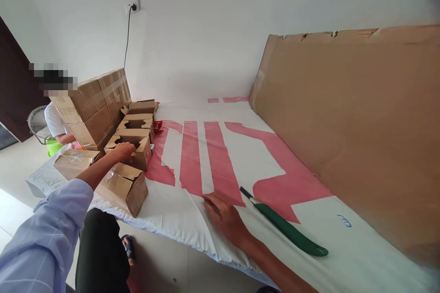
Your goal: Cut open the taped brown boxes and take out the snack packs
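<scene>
Nearest to us is our pale blue sleeve point(41, 238) at the lower left, and below it our dark trouser leg point(99, 256) and a sandalled foot point(129, 248) on the tiled floor point(165, 270). From that sleeve our left hand point(123, 151) stretches out to the rim of a small open cardboard box point(135, 149), its fingers curled loosely over the flap edge; we cannot tell whether they truly grip it. Just in front of that box lies another box point(125, 187) with its flaps partly up, and a taped one point(74, 162) sits to its left. Behind the touched box two more open boxes point(139, 121) stand in a row, running back toward the wall. A tall stack of sealed cartons point(98, 105) rises beside them.

Our right hand point(223, 213) lies open and flat, palm down, on the white sheet with red shapes point(206, 155) that covers the low bed. It holds nothing. Near it, to the right and not touching, lies a green-handled cutter point(287, 229) with its dark blade end pointing away from us.

A large cardboard panel point(357, 137) leans along the right side. At the far left another person in a white shirt point(55, 121) sits behind the cartons, by a fan point(37, 123) and a green tub point(54, 146). A black cable hangs from a wall socket point(133, 7).
</scene>
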`<state>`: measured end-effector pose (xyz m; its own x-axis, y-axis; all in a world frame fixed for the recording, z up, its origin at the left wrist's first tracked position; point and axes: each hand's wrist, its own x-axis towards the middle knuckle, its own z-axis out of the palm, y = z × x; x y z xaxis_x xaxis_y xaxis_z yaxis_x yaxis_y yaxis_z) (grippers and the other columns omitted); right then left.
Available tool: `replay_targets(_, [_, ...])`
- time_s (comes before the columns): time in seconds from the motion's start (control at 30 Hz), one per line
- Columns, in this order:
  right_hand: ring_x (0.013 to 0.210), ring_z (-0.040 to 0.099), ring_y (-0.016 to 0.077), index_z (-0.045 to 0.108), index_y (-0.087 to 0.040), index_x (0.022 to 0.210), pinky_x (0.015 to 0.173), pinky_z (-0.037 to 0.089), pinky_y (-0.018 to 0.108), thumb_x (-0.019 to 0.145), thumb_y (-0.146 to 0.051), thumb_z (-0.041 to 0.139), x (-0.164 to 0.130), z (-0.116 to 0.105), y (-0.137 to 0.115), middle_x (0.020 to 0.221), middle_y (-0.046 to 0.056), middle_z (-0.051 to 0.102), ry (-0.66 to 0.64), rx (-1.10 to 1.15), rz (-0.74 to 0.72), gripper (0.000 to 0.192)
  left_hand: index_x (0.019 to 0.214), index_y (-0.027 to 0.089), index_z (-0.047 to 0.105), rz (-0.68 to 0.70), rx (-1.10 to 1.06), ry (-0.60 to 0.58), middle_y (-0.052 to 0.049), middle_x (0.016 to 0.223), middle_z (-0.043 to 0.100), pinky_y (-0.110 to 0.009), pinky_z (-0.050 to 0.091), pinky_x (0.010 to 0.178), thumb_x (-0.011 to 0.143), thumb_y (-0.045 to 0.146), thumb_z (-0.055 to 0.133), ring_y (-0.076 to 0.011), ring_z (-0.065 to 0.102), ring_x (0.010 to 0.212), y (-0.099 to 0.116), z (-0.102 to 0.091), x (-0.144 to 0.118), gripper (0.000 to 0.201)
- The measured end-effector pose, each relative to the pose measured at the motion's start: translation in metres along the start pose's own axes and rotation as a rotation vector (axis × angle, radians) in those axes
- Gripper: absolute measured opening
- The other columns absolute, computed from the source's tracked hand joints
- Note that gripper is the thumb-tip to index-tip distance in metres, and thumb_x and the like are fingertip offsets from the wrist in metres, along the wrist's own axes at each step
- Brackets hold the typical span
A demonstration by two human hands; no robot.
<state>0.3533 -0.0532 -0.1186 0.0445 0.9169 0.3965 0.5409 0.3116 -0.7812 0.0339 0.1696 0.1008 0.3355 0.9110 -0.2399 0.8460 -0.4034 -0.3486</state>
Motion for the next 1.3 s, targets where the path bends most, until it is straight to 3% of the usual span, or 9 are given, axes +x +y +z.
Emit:
replay_targets(0.3, [0.086, 0.073, 0.0251, 0.074, -0.025, 0.098, 0.076, 0.06, 0.039, 0.105, -0.023, 0.046, -0.006, 0.013, 0.007, 0.094, 0.009, 0.075, 0.098, -0.22, -0.17, 0.028, 0.122, 0.021, 0.082, -0.109, 0.066, 0.064, -0.023, 0.125, 0.079, -0.044, 0.058, 0.098, 0.091, 0.03, 0.071, -0.0402, 0.074, 0.125, -0.005, 0.007, 0.03, 0.034])
replay_targets(0.53, [0.083, 0.071, 0.0234, 0.072, -0.025, 0.098, 0.073, 0.059, 0.037, 0.104, -0.02, 0.048, -0.01, 0.014, 0.011, 0.092, 0.007, 0.073, 0.121, -0.269, -0.193, 0.025, 0.122, 0.025, 0.082, -0.143, 0.051, 0.083, -0.02, 0.124, 0.08, -0.04, 0.056, 0.097, 0.089, 0.039, 0.073, -0.0376, 0.073, 0.125, -0.013, -0.001, 0.077, 0.037])
replay_targets(1.07, [0.081, 0.073, 0.0251, 0.07, -0.029, 0.108, 0.071, 0.061, 0.037, 0.104, -0.023, 0.052, -0.013, 0.007, 0.011, 0.096, 0.009, 0.074, 0.161, -0.291, -0.243, 0.02, 0.125, 0.019, 0.08, -0.211, -0.006, 0.158, -0.022, 0.132, 0.077, -0.044, 0.053, 0.104, 0.088, 0.031, 0.076, -0.0407, 0.07, 0.129, -0.019, -0.015, 0.174, 0.039])
replay_targets(1.3, [0.078, 0.071, 0.0207, 0.068, -0.026, 0.105, 0.069, 0.059, 0.032, 0.107, -0.018, 0.048, -0.011, 0.007, 0.006, 0.093, 0.007, 0.072, 0.177, -0.35, -0.259, 0.021, 0.125, 0.02, 0.079, -0.21, -0.003, 0.162, -0.021, 0.128, 0.077, -0.046, 0.053, 0.103, 0.087, 0.029, 0.078, -0.0414, 0.069, 0.128, -0.019, -0.014, 0.183, 0.039])
